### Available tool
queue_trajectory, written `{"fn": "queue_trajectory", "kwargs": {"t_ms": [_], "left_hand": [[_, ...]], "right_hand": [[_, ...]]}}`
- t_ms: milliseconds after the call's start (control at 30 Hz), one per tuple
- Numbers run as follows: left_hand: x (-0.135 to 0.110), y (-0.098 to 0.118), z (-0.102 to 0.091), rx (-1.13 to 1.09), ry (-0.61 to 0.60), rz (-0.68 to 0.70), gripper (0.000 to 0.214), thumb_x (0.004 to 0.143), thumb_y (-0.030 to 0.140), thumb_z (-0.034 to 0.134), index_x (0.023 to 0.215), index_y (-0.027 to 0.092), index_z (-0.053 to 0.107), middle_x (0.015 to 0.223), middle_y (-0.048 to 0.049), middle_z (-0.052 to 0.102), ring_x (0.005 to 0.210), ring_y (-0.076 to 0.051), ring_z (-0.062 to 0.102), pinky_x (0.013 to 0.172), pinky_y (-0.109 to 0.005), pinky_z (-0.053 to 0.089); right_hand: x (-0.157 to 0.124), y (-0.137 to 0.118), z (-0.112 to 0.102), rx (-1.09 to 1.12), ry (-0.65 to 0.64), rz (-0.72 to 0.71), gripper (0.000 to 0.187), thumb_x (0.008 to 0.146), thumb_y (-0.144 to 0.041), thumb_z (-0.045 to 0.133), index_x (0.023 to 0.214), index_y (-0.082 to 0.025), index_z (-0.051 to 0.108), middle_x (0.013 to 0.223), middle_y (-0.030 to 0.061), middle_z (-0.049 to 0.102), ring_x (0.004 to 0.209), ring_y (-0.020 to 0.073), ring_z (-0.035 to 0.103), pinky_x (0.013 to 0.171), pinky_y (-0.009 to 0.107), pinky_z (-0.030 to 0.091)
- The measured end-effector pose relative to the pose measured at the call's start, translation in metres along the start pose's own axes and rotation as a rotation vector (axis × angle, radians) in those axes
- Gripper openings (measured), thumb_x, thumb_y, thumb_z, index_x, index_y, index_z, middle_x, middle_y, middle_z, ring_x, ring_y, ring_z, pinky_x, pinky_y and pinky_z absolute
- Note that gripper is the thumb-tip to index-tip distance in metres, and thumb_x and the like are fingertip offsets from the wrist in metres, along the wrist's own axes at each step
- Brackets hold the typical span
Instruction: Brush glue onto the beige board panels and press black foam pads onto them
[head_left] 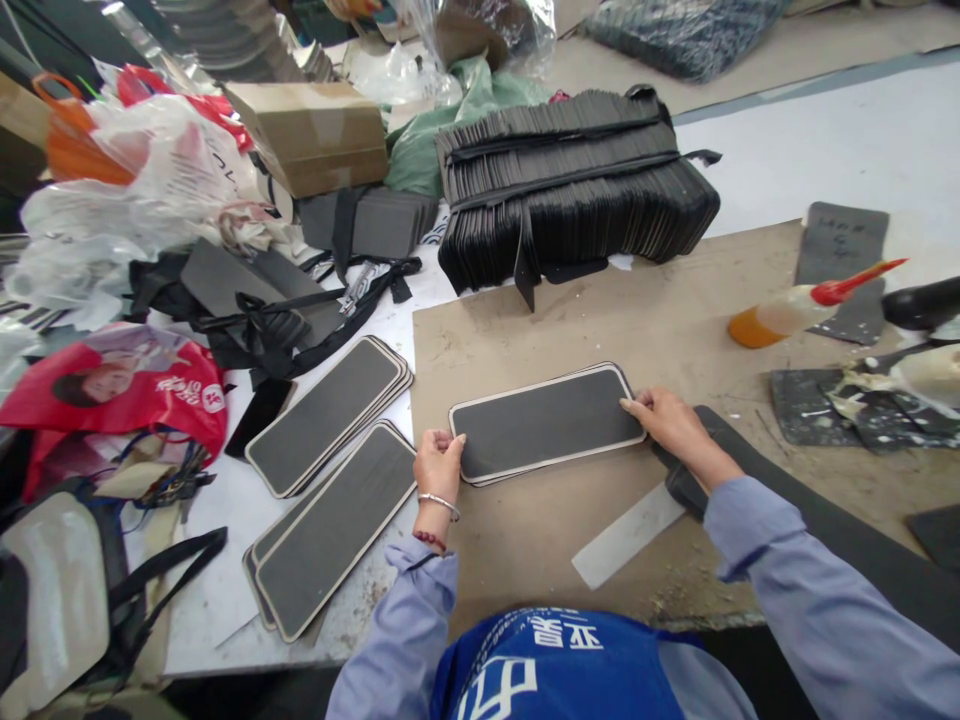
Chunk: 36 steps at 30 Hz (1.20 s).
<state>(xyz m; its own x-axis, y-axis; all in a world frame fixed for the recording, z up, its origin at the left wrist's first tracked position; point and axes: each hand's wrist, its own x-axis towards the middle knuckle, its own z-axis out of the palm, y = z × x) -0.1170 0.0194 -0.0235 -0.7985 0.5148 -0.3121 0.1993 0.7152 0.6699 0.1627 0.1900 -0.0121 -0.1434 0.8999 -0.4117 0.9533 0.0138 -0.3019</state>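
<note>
A dark grey rectangular panel [551, 422] with rounded corners and a pale border lies on brown board in front of me, with another panel's edge showing beneath it. Its left end is pinched by my left hand [438, 466], thumb on top. At the opposite end, my right hand [664, 415] grips the right edge between thumb and fingers. To the left rest two piles of similar panels, an upper pile [326, 415] and a lower pile [337, 530]. A pale flat strip [628, 537] lies below my right forearm.
A strapped bundle of dark panels [577, 180] stands at the back. On the right are a bottle of orange liquid [780, 312] with a red nozzle and glue-smeared dark pieces [814, 408]. Plastic bags [142, 190], a cardboard box [311, 135] and a red bag [127, 390] crowd the left.
</note>
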Motion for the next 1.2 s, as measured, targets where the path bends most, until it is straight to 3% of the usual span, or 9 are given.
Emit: {"fn": "queue_trajectory", "kwargs": {"t_ms": [267,400,533,633,767,867,967,1067,1200], "left_hand": [[-0.01,-0.003,-0.002,0.014,0.054,0.087,0.015,0.067,0.022,0.058,0.079,0.018,0.049,0.07,-0.0002,0.058,0.066,-0.015,0.058,0.069,-0.031,0.047],[-0.018,0.012,0.003,0.342,0.221,0.442,0.022,0.079,0.024,0.047,0.095,0.012,0.056,0.098,-0.0142,0.059,0.101,-0.025,0.054,0.088,-0.042,0.041],[-0.018,0.032,0.024,0.57,0.05,0.709,0.043,0.083,0.037,0.045,0.122,0.019,0.049,0.133,-0.0139,0.044,0.128,-0.03,0.031,0.104,-0.05,0.024],[-0.015,0.033,0.041,0.692,-0.058,0.717,0.049,0.083,0.043,0.043,0.129,0.026,0.043,0.141,-0.0112,0.035,0.132,-0.032,0.023,0.106,-0.055,0.014],[-0.012,0.025,0.049,0.758,-0.051,0.716,0.051,0.084,0.045,0.039,0.131,0.026,0.039,0.142,-0.0119,0.032,0.133,-0.031,0.021,0.107,-0.054,0.012],[-0.013,0.024,0.047,0.783,-0.049,0.728,0.051,0.084,0.045,0.039,0.132,0.026,0.039,0.142,-0.0125,0.033,0.132,-0.031,0.023,0.107,-0.054,0.013],[-0.015,0.027,0.045,0.8,-0.052,0.732,0.05,0.085,0.043,0.039,0.131,0.023,0.04,0.141,-0.0136,0.034,0.132,-0.031,0.023,0.107,-0.053,0.013],[-0.016,0.029,0.044,0.793,-0.052,0.726,0.05,0.086,0.041,0.037,0.13,0.02,0.041,0.14,-0.0152,0.034,0.133,-0.03,0.021,0.106,-0.054,0.012],[-0.016,0.028,0.046,0.774,-0.058,0.725,0.05,0.086,0.041,0.034,0.131,0.018,0.04,0.142,-0.0151,0.031,0.134,-0.029,0.017,0.107,-0.054,0.012]], "right_hand": [[-0.002,-0.002,-0.001,0.004,0.002,0.011,0.023,0.08,-0.038,0.052,0.066,-0.02,0.049,0.066,0.0019,0.058,0.063,0.0159,0.052,0.056,0.024,0.033],[-0.002,-0.001,0.001,0.01,0.013,0.012,0.021,0.081,-0.037,0.052,0.07,-0.019,0.049,0.071,0.0021,0.059,0.065,0.0149,0.053,0.058,0.023,0.033],[-0.001,-0.002,0.002,-0.007,0.003,0.028,0.02,0.082,-0.037,0.051,0.074,-0.019,0.05,0.073,0.0024,0.059,0.068,0.0152,0.054,0.06,0.023,0.034],[-0.001,-0.001,0.002,-0.033,-0.01,0.033,0.02,0.084,-0.037,0.049,0.077,-0.019,0.052,0.076,0.0036,0.06,0.071,0.0162,0.055,0.062,0.024,0.034],[-0.005,-0.002,-0.003,-0.096,-0.019,0.058,0.024,0.088,-0.034,0.04,0.083,-0.017,0.056,0.079,0.0077,0.062,0.076,0.0192,0.057,0.063,0.026,0.037],[-0.013,-0.014,-0.006,-0.18,0.199,0.091,0.03,0.09,-0.031,0.034,0.099,-0.013,0.056,0.091,0.0145,0.062,0.086,0.0235,0.057,0.071,0.031,0.04],[-0.02,-0.039,0.001,-0.227,0.443,-0.119,0.043,0.089,-0.038,0.039,0.118,-0.009,0.049,0.119,0.0205,0.051,0.112,0.0287,0.043,0.09,0.039,0.035],[-0.014,-0.061,0.019,-0.219,0.392,-0.398,0.055,0.086,-0.048,0.042,0.13,-0.016,0.04,0.139,0.0137,0.033,0.129,0.0282,0.022,0.105,0.044,0.016],[-0.001,-0.067,0.043,-0.173,0.298,-0.416,0.058,0.085,-0.053,0.038,0.134,-0.021,0.036,0.142,0.0099,0.03,0.132,0.026,0.017,0.107,0.047,0.005]]}}
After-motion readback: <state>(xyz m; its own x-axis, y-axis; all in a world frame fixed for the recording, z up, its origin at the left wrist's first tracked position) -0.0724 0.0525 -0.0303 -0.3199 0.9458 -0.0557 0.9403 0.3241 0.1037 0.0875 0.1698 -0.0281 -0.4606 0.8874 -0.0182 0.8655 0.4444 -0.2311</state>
